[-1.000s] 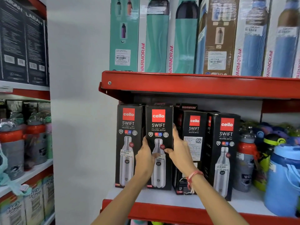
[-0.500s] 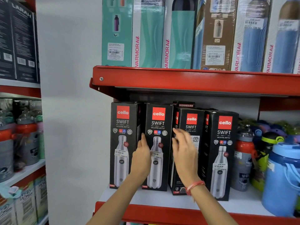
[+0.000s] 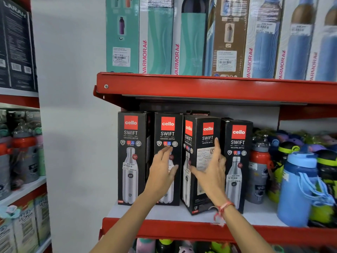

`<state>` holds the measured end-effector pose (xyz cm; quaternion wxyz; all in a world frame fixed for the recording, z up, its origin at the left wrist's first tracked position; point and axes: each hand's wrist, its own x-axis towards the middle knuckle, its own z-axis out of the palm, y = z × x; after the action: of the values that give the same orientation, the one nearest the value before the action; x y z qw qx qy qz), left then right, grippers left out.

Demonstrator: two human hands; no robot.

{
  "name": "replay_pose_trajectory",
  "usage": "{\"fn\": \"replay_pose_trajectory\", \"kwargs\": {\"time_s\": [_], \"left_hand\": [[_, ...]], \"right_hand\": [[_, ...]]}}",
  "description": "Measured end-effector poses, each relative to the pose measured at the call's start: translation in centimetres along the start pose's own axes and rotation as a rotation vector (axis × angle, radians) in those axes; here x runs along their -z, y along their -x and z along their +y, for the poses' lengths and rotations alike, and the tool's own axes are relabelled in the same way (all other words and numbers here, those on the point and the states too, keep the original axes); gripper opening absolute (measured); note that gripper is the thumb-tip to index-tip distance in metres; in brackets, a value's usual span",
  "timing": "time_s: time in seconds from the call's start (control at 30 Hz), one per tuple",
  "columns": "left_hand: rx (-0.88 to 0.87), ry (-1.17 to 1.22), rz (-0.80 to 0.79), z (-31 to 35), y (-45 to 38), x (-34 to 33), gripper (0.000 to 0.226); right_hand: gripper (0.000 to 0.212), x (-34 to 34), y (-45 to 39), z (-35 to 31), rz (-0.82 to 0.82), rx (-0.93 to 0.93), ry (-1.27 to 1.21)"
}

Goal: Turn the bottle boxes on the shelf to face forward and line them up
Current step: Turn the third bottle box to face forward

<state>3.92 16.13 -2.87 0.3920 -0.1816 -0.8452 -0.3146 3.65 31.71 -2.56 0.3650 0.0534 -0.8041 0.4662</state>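
Retail aisle, red steel shelving against a white wall. On the white-topped middle shelf (image 3: 182,211), four black Cello Swift bottle boxes in a row: first box (image 3: 131,157) at far left and second box (image 3: 168,139) just beside it, both square to the front; third box (image 3: 199,161) turned at an angle, corner forward, one narrow printed side and a label side both showing; fourth box (image 3: 238,161) just beside it on the right, front face outward. To the right, loose bottles, among them a red-capped grey flask (image 3: 259,172) and a blue jug (image 3: 299,187). Above, on the upper shelf (image 3: 200,86), tall teal, brown and blue cartons, tops cut off by the frame.

Left hand (image 3: 162,174) raised in front of the second box, fingers loosely spread and slightly curled, contact with the carton unclear through motion blur. Right hand (image 3: 211,170) laid on the third box, thumb hooked toward its forward corner, fingers extended upward and held fairly close together along the right edge. Red thread band (image 3: 223,207) at the right wrist.

More boxes behind the front row, mostly hidden. Small print on all cartons unreadable. Left-hand shelving unit (image 3: 21,189) blurred, its goods only partly in frame.
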Motion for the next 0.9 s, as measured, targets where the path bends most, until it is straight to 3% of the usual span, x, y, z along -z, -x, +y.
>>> {"fn": "replay_pose_trajectory", "kwargs": {"time_s": [0.23,0.33,0.43,0.57,0.73,0.9], "left_hand": [[0.15,0.382,-0.332,2.6,-0.2,-1.3,0.101],[0.177,0.386,-0.32,3.3,-0.2,-2.5,0.092],[0.189,0.31,-0.219,3.9,-0.1,-3.2,0.082],[0.255,0.199,-0.167,4.3,-0.4,-4.8,0.077],[0.338,0.126,-0.108,4.4,-0.7,-8.2,0.082],[0.345,-0.06,-0.084,4.6,-1.8,-9.1,0.078]], "right_hand": [[0.118,6.9,-1.0,0.5,-0.282,0.087,-0.322],[0.113,7.8,-1.7,1.2,-0.43,0.064,-0.396],[0.109,7.3,-3.0,1.9,-0.536,0.062,-0.308],[0.111,5.3,-4.2,2.5,-0.478,0.049,-0.131],[0.105,3.2,-3.8,2.5,-0.255,0.086,0.082],[0.098,1.0,-4.2,3.2,-0.149,0.096,0.158]]}}
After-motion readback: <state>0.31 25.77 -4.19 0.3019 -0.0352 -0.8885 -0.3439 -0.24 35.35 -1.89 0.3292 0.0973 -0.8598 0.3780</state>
